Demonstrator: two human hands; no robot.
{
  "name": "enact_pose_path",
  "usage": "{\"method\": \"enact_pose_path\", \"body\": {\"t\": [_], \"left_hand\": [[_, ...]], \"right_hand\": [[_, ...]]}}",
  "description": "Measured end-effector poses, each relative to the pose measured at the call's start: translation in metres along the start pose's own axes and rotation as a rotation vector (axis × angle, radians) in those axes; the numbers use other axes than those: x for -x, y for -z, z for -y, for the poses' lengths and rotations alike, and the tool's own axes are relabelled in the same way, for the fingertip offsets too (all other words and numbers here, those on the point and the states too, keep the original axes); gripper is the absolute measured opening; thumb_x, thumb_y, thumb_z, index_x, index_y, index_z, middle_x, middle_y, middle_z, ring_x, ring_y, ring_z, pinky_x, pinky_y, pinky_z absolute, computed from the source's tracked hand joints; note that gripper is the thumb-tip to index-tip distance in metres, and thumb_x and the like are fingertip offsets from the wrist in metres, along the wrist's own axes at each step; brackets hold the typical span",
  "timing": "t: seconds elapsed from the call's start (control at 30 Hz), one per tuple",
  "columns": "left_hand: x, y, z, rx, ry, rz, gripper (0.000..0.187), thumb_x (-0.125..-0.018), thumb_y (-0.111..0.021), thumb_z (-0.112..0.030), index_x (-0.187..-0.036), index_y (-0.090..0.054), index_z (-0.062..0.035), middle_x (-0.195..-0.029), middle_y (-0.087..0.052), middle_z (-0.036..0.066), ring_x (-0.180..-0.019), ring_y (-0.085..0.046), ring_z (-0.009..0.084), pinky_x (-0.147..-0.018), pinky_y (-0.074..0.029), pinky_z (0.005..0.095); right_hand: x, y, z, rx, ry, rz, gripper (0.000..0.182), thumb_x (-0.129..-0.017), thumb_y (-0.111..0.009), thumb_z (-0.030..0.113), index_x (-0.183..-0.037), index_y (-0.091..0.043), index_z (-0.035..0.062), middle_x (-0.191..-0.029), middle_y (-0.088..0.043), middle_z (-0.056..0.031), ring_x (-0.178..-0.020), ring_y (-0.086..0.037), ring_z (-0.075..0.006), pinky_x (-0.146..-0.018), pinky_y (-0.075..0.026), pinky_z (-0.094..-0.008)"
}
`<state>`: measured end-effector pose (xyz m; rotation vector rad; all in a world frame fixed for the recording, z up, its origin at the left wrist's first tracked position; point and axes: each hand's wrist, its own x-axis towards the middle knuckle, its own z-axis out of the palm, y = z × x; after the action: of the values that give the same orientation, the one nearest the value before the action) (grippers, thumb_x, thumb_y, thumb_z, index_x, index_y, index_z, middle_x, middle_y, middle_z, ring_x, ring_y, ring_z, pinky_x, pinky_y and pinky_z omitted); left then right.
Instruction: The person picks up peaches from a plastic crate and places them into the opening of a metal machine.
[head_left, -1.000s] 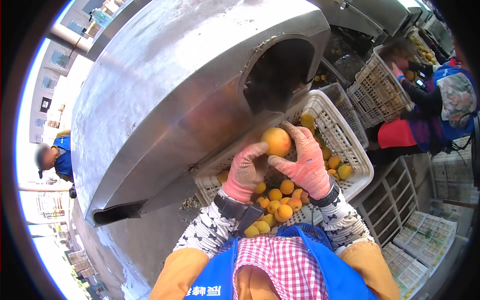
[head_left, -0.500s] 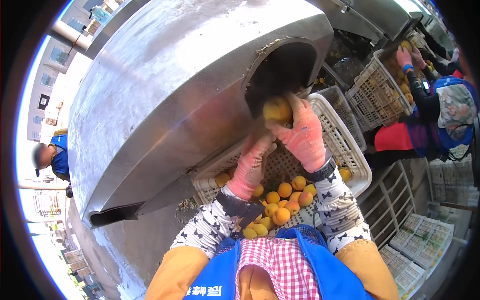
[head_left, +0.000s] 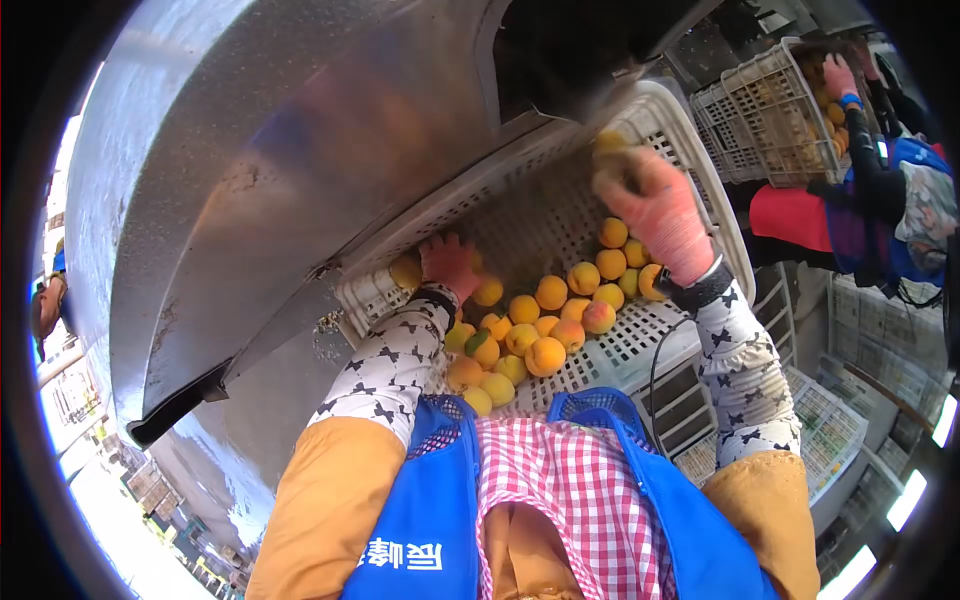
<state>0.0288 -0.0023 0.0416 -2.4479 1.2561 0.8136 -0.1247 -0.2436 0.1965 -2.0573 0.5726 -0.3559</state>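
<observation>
In the head view, yellow-orange peaches (head_left: 545,355) lie inside a white perforated plastic crate (head_left: 735,245). My left hand (head_left: 450,264), in a pink glove, reaches into the crate's left end. Its fingers are spread, with peaches close on both sides. Toward the crate's right end is my right hand (head_left: 665,215), also pink-gloved, its curled fingers smeared by motion. Just beyond those fingertips appears a blurred yellow peach (head_left: 610,146); whether the fingers touch it cannot be made out.
A large curved metal machine housing (head_left: 260,190) rises along the crate's far left side, with a dark opening (head_left: 570,55) above the crate. At right, a co-worker's gloved hand (head_left: 838,76) is over another fruit crate (head_left: 770,115). A metal rack (head_left: 775,300) stands below.
My hands have parted: the left went down into the crate's left end, the right moved rightward. The peach held up at the opening is no longer there. The view has tilted down.
</observation>
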Motion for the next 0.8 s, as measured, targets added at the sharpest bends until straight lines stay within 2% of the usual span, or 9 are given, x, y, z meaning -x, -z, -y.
{"method": "enact_pose_path", "body": {"t": [0.1,0.17,0.3,0.37,0.43,0.53,0.63,0.7,0.8], "left_hand": [[-0.023,-0.030,0.003,-0.088,-0.107,0.076,0.058,-0.080,-0.070,-0.054,-0.122,-0.063,-0.0152,-0.132,-0.052,0.015,-0.120,-0.049,0.0316,-0.102,-0.037,0.0477],[-0.030,-0.041,0.004,-0.119,-0.149,0.121,0.055,-0.080,-0.070,-0.053,-0.120,-0.065,-0.0154,-0.132,-0.052,0.015,-0.121,-0.050,0.0324,-0.102,-0.039,0.0488],[-0.007,-0.039,-0.008,0.146,-0.170,0.138,0.063,-0.077,-0.073,-0.052,-0.126,-0.062,-0.0145,-0.138,-0.048,0.018,-0.122,-0.053,0.0385,-0.100,-0.046,0.0497],[0.001,-0.032,-0.010,0.189,-0.171,0.127,0.068,-0.074,-0.075,-0.052,-0.129,-0.061,-0.0161,-0.143,-0.044,0.020,-0.122,-0.053,0.0405,-0.100,-0.048,0.0493],[0.003,-0.031,-0.007,0.026,-0.418,0.129,0.078,-0.069,-0.080,-0.051,-0.138,-0.056,-0.0232,-0.153,-0.033,0.022,-0.124,-0.051,0.0412,-0.101,-0.047,0.0479],[-0.005,-0.046,0.010,-0.132,-0.566,0.115,0.083,-0.067,-0.084,-0.048,-0.142,-0.052,-0.0307,-0.159,-0.025,0.021,-0.124,-0.050,0.0424,-0.101,-0.048,0.0475],[-0.006,-0.035,-0.004,-0.225,-0.492,0.231,0.080,-0.067,-0.084,-0.047,-0.139,-0.055,-0.0301,-0.159,-0.026,0.020,-0.123,-0.049,0.0425,-0.101,-0.048,0.0479],[-0.007,-0.032,-0.002,-0.176,-0.498,0.256,0.077,-0.066,-0.084,-0.048,-0.136,-0.057,-0.0305,-0.157,-0.029,0.019,-0.121,-0.050,0.0430,-0.100,-0.048,0.0475],[-0.008,-0.017,-0.009,-0.118,-0.437,0.327,0.078,-0.065,-0.081,-0.052,-0.135,-0.059,-0.0257,-0.157,-0.027,0.025,-0.123,-0.052,0.0419,-0.103,-0.046,0.0466]], "right_hand": [[0.040,-0.057,-0.068,0.617,-0.184,0.629,0.035,-0.081,-0.072,0.014,-0.114,-0.067,0.0035,-0.118,-0.066,-0.0132,-0.105,-0.065,-0.0332,-0.090,-0.053,-0.0432],[0.048,-0.087,-0.088,0.943,-0.232,1.005,0.040,-0.078,-0.072,0.013,-0.117,-0.067,0.0070,-0.122,-0.065,-0.0131,-0.107,-0.066,-0.0323,-0.091,-0.053,-0.0409],[0.052,-0.116,-0.133,1.094,0.020,1.119,0.043,-0.076,-0.072,0.014,-0.118,-0.067,0.0073,-0.120,-0.066,-0.0138,-0.110,-0.065,-0.0315,-0.092,-0.054,-0.0385],[0.029,-0.097,-0.104,0.923,-0.224,1.293,0.052,-0.072,-0.077,0.023,-0.118,-0.066,0.0033,-0.119,-0.066,-0.0161,-0.112,-0.064,-0.0327,-0.094,-0.053,-0.0382],[0.031,-0.073,-0.104,0.586,-0.255,0.809,0.068,-0.062,-0.085,0.035,-0.118,-0.065,0.0007,-0.118,-0.065,-0.0205,-0.110,-0.063,-0.0371,-0.095,-0.052,-0.0388],[0.033,-0.026,-0.060,-0.083,-0.379,0.516,0.071,-0.067,-0.084,0.032,-0.124,-0.059,-0.0023,-0.115,-0.064,-0.0158,-0.109,-0.063,-0.0280,-0.096,-0.050,-0.0361],[0.032,0.007,0.003,-0.610,-0.453,0.324,0.086,-0.070,-0.083,0.034,-0.139,-0.048,-0.0034,-0.125,-0.058,-0.0116,-0.115,-0.057,-0.0202,-0.101,-0.046,-0.0343],[0.022,0.022,0.029,-0.530,-0.227,0.229,0.093,-0.068,-0.082,0.041,-0.142,-0.047,-0.0034,-0.130,-0.056,-0.0120,-0.119,-0.054,-0.0202,-0.104,-0.042,-0.0343],[-0.008,0.024,0.058,-0.357,0.101,-0.074,0.076,-0.064,-0.083,0.030,-0.128,-0.058,-0.0024,-0.120,-0.058,-0.0121,-0.109,-0.058,-0.0234,-0.099,-0.045,-0.0355]]}}
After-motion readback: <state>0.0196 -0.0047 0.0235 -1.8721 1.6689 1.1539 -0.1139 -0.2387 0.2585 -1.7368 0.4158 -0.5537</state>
